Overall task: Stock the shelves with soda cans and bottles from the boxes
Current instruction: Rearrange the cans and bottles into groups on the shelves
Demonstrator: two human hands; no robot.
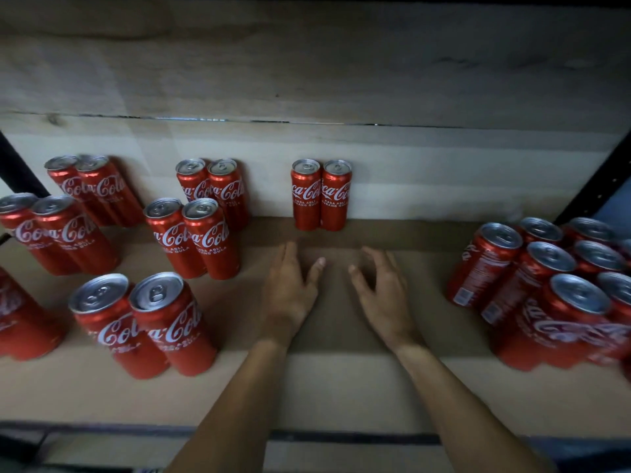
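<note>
While both of your arms reach in over the front edge of the shelf, your left hand and right hand hold nothing. The fingers of each are loosely spread and relaxed, thumbs turned toward one another, with a bare strip of the cardboard liner between them. Whether your palms touch the cardboard or hang just above it cannot be told from this view.

Just beyond your fingertips, a centre pair of cans stands upright against the pale back panel. The two red cans touch side by side, logos facing you.

To your left, more red cans stand in twos. A back pair has a middle pair just in front of it, and a near pair stands closest to the shelf's edge. Further left are a corner pair and an outer pair, and one cropped can sits at the frame's edge.

To your right, well apart from your hand, a tight cluster of cans stands packed together, labels turned different ways, some showing barcodes. A black upright rises behind it.
</note>
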